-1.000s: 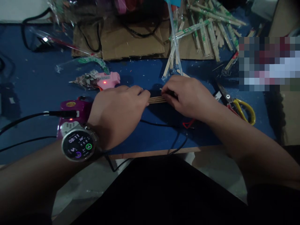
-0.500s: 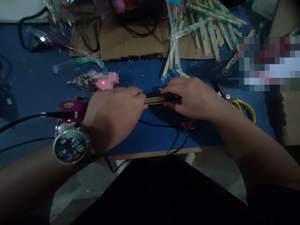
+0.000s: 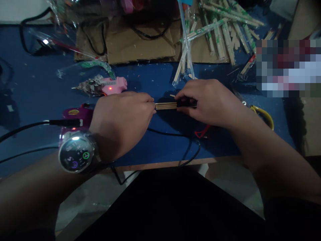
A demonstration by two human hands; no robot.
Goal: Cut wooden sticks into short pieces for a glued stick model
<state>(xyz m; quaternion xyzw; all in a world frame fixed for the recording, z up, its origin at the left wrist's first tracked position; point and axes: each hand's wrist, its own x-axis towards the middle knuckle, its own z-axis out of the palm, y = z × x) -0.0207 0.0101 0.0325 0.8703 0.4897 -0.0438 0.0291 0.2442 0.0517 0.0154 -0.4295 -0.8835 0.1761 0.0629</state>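
The sticks (image 3: 166, 106) lie between the left hand (image 3: 125, 118) and right hand (image 3: 200, 100). Left of the sticks rests the glue gun (image 3: 114, 86); right, the scissors (image 3: 263, 115); behind, cardboard (image 3: 142, 47); behind-right, wrapped chopsticks (image 3: 218, 40); before them, a cable (image 3: 170, 134).

Worktop (image 3: 144, 77) is lying open between the far cardboard (image 3: 140, 43) and the sticks (image 3: 166, 106); a pink glue gun (image 3: 118, 85) is blocking left, wrapped chopsticks (image 3: 218, 43) right, while a black cable (image 3: 170, 134) is crossing nearer.
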